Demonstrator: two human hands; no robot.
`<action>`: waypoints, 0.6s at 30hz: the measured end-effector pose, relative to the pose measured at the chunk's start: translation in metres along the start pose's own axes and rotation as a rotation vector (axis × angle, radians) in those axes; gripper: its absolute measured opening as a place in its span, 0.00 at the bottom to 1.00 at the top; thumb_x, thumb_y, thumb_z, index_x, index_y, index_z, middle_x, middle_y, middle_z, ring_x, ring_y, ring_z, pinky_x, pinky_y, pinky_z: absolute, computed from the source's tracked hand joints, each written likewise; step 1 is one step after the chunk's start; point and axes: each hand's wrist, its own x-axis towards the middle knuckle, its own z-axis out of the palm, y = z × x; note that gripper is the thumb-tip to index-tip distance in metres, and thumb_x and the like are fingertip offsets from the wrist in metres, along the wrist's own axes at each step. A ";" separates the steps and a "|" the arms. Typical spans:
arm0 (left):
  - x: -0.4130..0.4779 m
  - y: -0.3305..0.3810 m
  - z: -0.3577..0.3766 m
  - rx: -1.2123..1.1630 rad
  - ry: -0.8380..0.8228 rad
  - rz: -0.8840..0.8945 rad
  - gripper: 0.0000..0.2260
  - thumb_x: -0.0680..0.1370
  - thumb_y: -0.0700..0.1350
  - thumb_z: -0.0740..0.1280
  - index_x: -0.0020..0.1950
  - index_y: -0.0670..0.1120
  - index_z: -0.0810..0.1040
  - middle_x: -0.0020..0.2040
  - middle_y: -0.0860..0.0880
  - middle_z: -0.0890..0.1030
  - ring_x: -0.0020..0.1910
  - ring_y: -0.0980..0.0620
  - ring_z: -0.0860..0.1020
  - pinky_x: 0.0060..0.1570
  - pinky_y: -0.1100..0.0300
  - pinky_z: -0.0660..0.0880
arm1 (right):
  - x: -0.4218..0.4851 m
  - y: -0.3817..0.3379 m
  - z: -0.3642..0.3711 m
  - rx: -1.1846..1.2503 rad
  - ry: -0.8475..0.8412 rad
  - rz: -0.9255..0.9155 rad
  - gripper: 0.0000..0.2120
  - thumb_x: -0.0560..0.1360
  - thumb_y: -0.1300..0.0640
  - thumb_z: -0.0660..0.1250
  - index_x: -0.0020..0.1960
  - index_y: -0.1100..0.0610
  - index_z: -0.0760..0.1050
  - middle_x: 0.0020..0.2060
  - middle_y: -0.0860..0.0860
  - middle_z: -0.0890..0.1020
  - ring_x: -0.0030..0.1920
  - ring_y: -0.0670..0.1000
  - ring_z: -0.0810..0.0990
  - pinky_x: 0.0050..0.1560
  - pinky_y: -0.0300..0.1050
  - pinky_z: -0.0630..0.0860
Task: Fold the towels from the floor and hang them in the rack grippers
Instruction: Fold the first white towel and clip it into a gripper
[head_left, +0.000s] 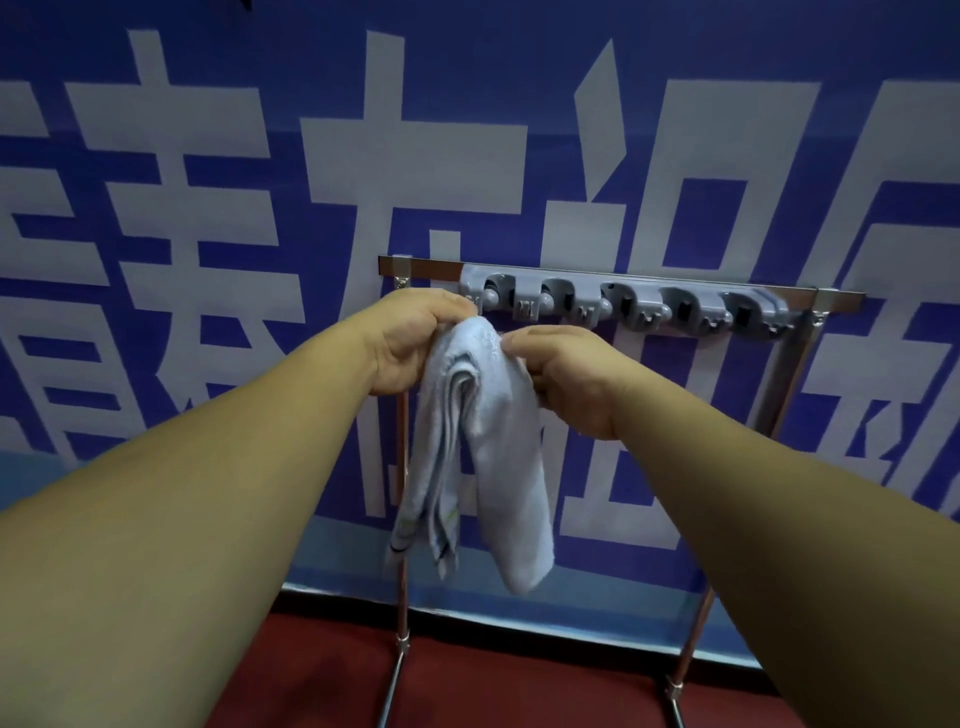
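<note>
both bare forearms (208, 467) reach up from the bottom edge, left grip (410, 343) and right grip (566, 379) each clenched on the bunched top of the pale blue towel (498, 441). the towel is folded and hangs in mid-air between them, its top just below the leftmost clamp of the grey gripper strip (623, 304) on the metal rack (795, 374); can't tell if they touch. red floor (322, 670) below, blue banner (208, 208) behind.

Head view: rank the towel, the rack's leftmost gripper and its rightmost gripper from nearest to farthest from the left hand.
1. towel: gripped in the left hand.
2. leftmost gripper: just right of its fingertips.
3. rightmost gripper: at the far right end of the rack.
</note>
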 end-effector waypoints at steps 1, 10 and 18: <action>0.007 0.001 -0.003 0.031 0.028 0.017 0.03 0.80 0.37 0.70 0.47 0.44 0.82 0.40 0.46 0.82 0.36 0.50 0.80 0.41 0.54 0.78 | 0.010 0.000 0.001 -0.003 0.051 -0.023 0.07 0.80 0.60 0.69 0.56 0.56 0.84 0.49 0.57 0.85 0.46 0.55 0.80 0.47 0.50 0.77; 0.075 0.007 -0.033 0.134 0.229 0.190 0.10 0.82 0.40 0.73 0.62 0.47 0.81 0.58 0.44 0.85 0.48 0.49 0.86 0.46 0.54 0.85 | 0.082 -0.034 0.011 -0.797 0.408 -0.359 0.12 0.83 0.57 0.62 0.54 0.43 0.81 0.48 0.47 0.83 0.46 0.51 0.79 0.49 0.47 0.75; 0.105 -0.001 -0.034 0.218 0.275 0.070 0.07 0.79 0.38 0.70 0.43 0.43 0.84 0.40 0.42 0.86 0.38 0.45 0.83 0.43 0.50 0.83 | 0.120 -0.032 0.006 -1.326 0.447 -0.342 0.14 0.83 0.56 0.63 0.57 0.37 0.80 0.45 0.44 0.78 0.62 0.55 0.70 0.66 0.58 0.59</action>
